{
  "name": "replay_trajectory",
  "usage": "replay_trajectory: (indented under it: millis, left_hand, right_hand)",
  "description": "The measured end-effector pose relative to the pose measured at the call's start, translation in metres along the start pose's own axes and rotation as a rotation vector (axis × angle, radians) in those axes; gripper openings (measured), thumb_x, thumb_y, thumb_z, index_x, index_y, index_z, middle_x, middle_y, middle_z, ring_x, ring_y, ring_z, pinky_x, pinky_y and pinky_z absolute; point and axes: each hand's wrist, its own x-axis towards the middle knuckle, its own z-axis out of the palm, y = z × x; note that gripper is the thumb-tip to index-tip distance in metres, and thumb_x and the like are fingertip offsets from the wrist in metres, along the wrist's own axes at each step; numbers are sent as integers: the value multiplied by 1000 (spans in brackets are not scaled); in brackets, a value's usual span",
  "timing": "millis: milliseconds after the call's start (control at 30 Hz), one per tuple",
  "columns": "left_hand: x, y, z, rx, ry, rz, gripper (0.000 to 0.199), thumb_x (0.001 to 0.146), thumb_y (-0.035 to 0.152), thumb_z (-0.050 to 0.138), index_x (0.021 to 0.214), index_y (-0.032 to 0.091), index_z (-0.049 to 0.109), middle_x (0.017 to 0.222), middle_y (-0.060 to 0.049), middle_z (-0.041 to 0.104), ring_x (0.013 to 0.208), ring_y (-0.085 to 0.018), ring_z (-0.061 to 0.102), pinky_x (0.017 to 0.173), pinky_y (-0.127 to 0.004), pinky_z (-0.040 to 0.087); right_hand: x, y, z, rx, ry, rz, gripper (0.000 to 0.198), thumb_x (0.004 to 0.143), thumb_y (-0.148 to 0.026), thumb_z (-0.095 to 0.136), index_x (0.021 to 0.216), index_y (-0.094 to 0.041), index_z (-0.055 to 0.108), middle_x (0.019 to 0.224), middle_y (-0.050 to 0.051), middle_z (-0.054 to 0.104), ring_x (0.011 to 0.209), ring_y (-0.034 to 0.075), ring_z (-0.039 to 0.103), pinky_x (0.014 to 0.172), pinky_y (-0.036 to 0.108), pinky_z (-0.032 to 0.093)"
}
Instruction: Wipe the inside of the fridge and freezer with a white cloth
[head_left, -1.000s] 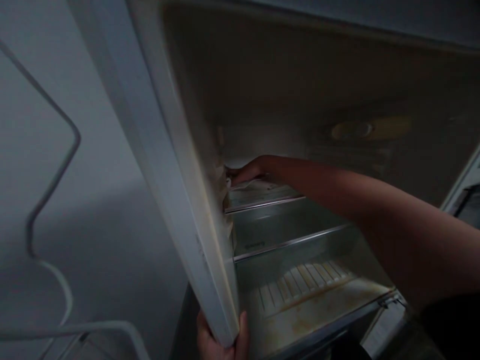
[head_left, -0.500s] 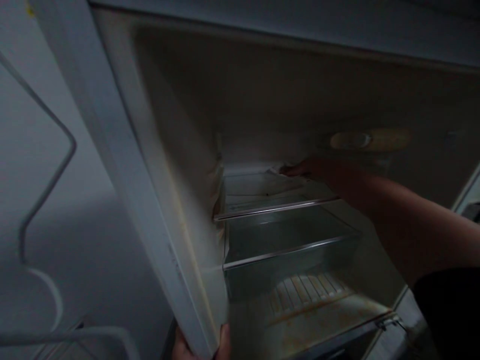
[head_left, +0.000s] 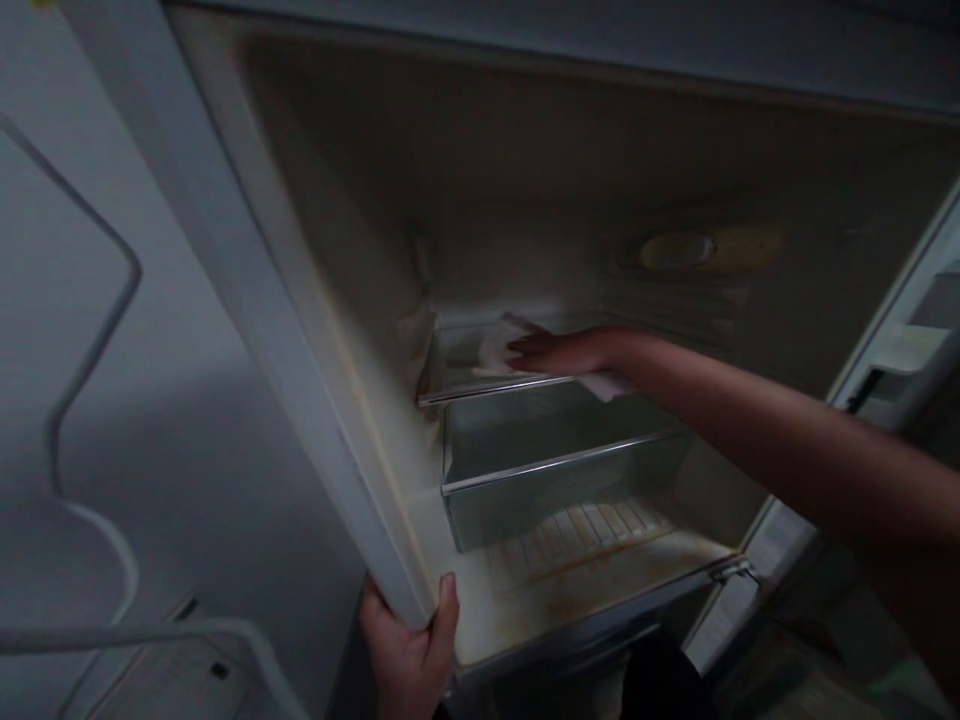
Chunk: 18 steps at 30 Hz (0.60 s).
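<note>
My right hand (head_left: 559,350) reaches deep into a refrigerator and presses a white cloth (head_left: 495,345) onto the upper glass shelf (head_left: 457,375). One end of the cloth hangs out below the palm, over the shelf's front strip. Low down, my left hand (head_left: 409,645) grips the front edge of the refrigerator's left side wall (head_left: 330,440), with the thumb on the inner side. A clear drawer (head_left: 517,505) with a pale front rim sits beneath the shelf. Brown stains mark the ribbed refrigerator floor (head_left: 592,545).
A yellowed lamp cover (head_left: 705,248) is on the inner wall at right. The refrigerator door (head_left: 892,340) stands open on the right, with a hinge (head_left: 735,570) at the lower corner. A bent grey cable (head_left: 94,350) runs along the outer left side.
My right hand has drawn the cloth from the back of the upper shelf forward and left. The left hand keeps its grip on the wall edge, and the view has shifted slightly.
</note>
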Motion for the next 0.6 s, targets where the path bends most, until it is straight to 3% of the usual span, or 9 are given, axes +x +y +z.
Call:
replay_trajectory:
  millis: [67, 167, 267, 333, 433, 600]
  left_hand:
    - [2, 5, 1, 7, 5, 27, 55, 73, 43, 82, 112, 16, 57, 92, -5, 66, 78, -22, 69, 73, -33, 60]
    - [4, 13, 0, 26, 1, 50, 51, 73, 44, 81, 108, 16, 56, 87, -3, 64, 73, -20, 67, 69, -32, 59]
    - [5, 17, -2, 35, -8, 45, 49, 74, 43, 81, 106, 16, 56, 85, -3, 64, 73, -20, 67, 67, -30, 58]
    - [4, 15, -3, 23, -19, 22, 50, 73, 41, 82, 108, 16, 55, 87, -3, 64, 75, -19, 68, 69, -30, 59]
    - [4, 11, -3, -8, -23, -32, 54, 70, 42, 84, 109, 16, 55, 87, -3, 65, 75, -20, 69, 70, -31, 60]
    - [4, 13, -5, -4, -5, -46, 60, 65, 41, 87, 109, 15, 57, 89, -7, 69, 76, -23, 71, 71, -34, 62]
  right_hand:
    - [1, -52, 7, -20, -31, -88, 62, 103, -53, 39, 156, -22, 47, 167, 5, 33, 158, 28, 24, 131, 45, 22]
    - [1, -116, 16, -79, 65, -113, 63, 104, -50, 36, 156, -15, 46, 163, 12, 41, 151, 34, 37, 125, 50, 33]
    - [3, -143, 19, -128, 94, -103, 58, 102, -45, 41, 140, -7, 61, 149, 21, 55, 138, 40, 52, 117, 52, 43]
    - [4, -137, 16, -75, 85, -153, 59, 100, -48, 47, 139, -6, 61, 148, 21, 55, 138, 39, 53, 117, 49, 44]
    - [-1, -105, 8, 51, 52, -194, 78, 96, -61, 55, 155, -12, 47, 161, 15, 42, 151, 33, 38, 125, 42, 35]
    - [-19, -17, -4, 186, 45, 108, 96, 85, -88, 43, 160, -29, 41, 168, 3, 29, 157, 31, 25, 131, 46, 18]
